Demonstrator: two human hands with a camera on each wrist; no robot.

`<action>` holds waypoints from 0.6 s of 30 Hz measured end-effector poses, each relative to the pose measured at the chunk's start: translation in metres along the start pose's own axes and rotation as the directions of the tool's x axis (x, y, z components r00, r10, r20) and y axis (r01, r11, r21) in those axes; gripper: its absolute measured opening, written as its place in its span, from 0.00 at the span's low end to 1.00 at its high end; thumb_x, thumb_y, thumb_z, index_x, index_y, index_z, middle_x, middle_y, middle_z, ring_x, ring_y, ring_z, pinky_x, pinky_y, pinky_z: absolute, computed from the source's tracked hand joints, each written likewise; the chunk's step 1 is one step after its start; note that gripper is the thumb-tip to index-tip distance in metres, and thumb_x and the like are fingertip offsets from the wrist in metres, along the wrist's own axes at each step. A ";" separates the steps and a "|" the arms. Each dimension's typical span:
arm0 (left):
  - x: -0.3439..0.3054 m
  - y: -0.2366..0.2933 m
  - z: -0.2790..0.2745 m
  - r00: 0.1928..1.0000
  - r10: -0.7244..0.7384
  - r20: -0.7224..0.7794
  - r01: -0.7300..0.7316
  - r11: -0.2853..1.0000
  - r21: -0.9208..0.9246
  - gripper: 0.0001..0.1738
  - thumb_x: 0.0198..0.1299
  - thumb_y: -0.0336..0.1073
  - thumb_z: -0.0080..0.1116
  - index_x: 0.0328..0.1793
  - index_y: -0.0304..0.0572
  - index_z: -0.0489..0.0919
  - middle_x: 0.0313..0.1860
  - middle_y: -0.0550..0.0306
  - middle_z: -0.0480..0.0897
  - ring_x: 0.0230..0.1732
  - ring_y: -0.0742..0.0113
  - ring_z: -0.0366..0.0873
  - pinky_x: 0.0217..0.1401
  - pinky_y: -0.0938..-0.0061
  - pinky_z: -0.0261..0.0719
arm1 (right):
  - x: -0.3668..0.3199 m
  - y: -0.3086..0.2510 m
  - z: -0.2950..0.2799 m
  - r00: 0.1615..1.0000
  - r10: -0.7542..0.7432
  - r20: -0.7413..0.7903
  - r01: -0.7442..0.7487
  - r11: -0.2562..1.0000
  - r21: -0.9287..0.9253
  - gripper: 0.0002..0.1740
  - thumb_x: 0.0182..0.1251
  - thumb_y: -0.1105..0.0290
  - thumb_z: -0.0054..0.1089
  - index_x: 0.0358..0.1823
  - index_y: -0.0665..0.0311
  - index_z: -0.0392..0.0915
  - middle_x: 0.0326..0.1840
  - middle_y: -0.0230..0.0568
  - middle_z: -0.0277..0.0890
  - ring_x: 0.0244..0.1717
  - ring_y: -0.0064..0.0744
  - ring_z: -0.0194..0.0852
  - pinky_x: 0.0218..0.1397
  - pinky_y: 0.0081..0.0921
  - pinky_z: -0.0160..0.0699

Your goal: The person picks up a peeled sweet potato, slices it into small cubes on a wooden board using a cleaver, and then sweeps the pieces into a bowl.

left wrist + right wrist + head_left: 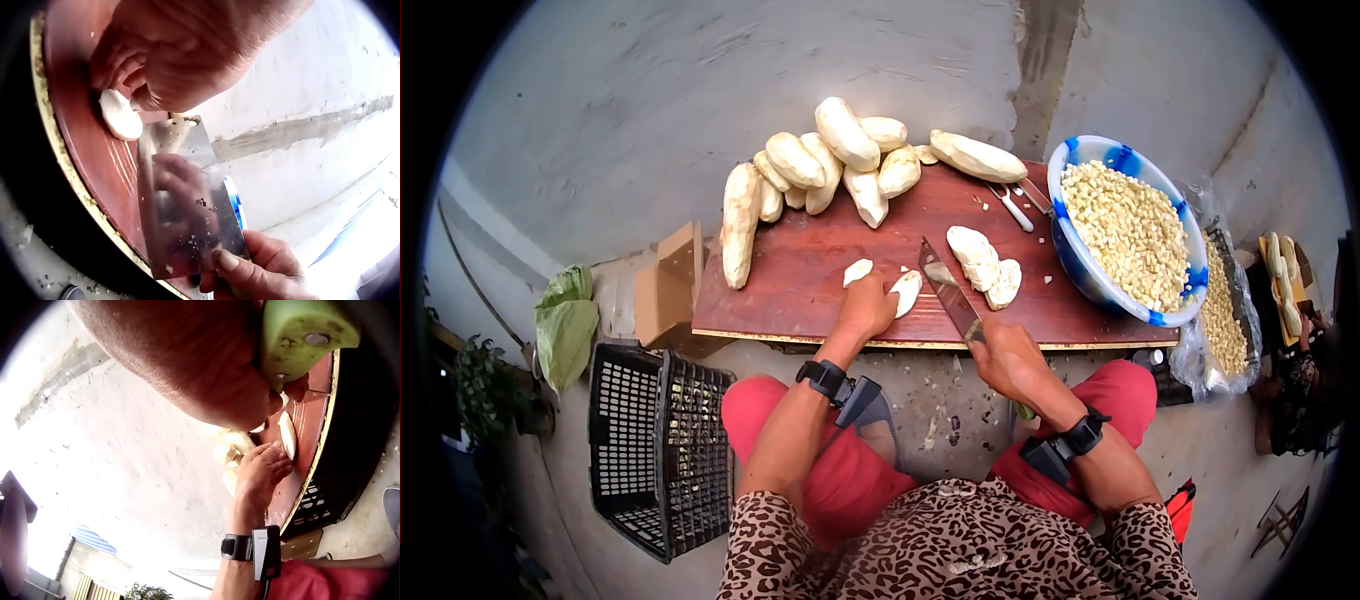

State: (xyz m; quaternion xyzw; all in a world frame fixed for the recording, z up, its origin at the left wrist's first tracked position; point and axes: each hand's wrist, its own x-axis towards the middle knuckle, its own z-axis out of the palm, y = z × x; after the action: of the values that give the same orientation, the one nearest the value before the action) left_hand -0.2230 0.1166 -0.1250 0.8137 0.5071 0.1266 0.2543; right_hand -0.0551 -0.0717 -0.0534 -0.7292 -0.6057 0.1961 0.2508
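My right hand (1006, 352) grips the green handle (306, 340) of a cleaver. Its broad, spotted blade (187, 206) slants up over the red-brown board (820, 295), beside a slice of pale peeled tuber (907, 292). At that slice is my left hand (868, 308), its thumb and bent fingers against one end in the left wrist view. A smaller slice (857, 271) lies just beyond the left fingers. Right of the blade rest thick cut pieces (974, 257) of tuber. Whole peeled tubers (798, 160) are piled along the board's back edge.
At the right end stands a blue-and-white basin (1063, 245) full of pale diced cubes, with a white-handled peeler (1014, 208) beside it. More cubes lie in a plastic-lined crate (1226, 310). A black crate (662, 450) and a cardboard box (668, 285) stand at the left.
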 end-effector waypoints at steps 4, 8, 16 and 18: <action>-0.009 0.012 0.012 0.969 -0.022 0.248 0.107 0.937 -0.334 0.15 0.59 0.33 0.63 0.47 0.28 0.80 0.30 0.52 0.84 0.30 0.69 0.82 0.34 0.73 0.79 | -0.002 -0.001 0.001 1.000 0.014 0.018 -0.014 1.000 -0.002 0.08 0.63 0.73 0.55 0.36 0.73 0.72 0.29 0.68 0.78 0.36 0.69 0.78 0.43 0.55 0.75; -0.013 0.007 0.022 0.972 0.097 0.215 -0.022 0.945 -0.326 0.14 0.60 0.31 0.62 0.47 0.26 0.79 0.26 0.57 0.82 0.26 0.74 0.78 0.29 0.76 0.75 | 0.000 0.000 0.004 0.999 0.034 0.040 -0.032 0.998 -0.045 0.09 0.64 0.72 0.56 0.37 0.73 0.72 0.29 0.67 0.78 0.37 0.69 0.78 0.44 0.55 0.76; -0.024 0.019 0.013 0.990 0.140 0.025 -0.137 0.986 -0.089 0.13 0.54 0.35 0.64 0.42 0.33 0.83 0.31 0.43 0.85 0.33 0.50 0.84 0.38 0.61 0.80 | 0.000 0.000 0.005 0.998 0.032 0.053 -0.026 0.995 -0.097 0.11 0.64 0.70 0.58 0.37 0.73 0.71 0.28 0.68 0.78 0.36 0.69 0.78 0.42 0.56 0.76; -0.023 0.019 0.016 0.988 0.153 -0.019 -0.154 0.988 -0.027 0.13 0.54 0.34 0.63 0.43 0.34 0.82 0.34 0.40 0.85 0.36 0.42 0.83 0.42 0.57 0.80 | 0.000 0.003 0.006 0.998 0.024 0.051 -0.019 0.996 -0.090 0.11 0.63 0.71 0.59 0.38 0.73 0.70 0.28 0.69 0.77 0.36 0.71 0.77 0.42 0.57 0.75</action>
State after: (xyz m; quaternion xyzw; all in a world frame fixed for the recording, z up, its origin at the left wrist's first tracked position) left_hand -0.2115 0.0844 -0.1267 0.8456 0.4432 0.1597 0.2511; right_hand -0.0568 -0.0711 -0.0601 -0.7409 -0.6123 0.1904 0.2000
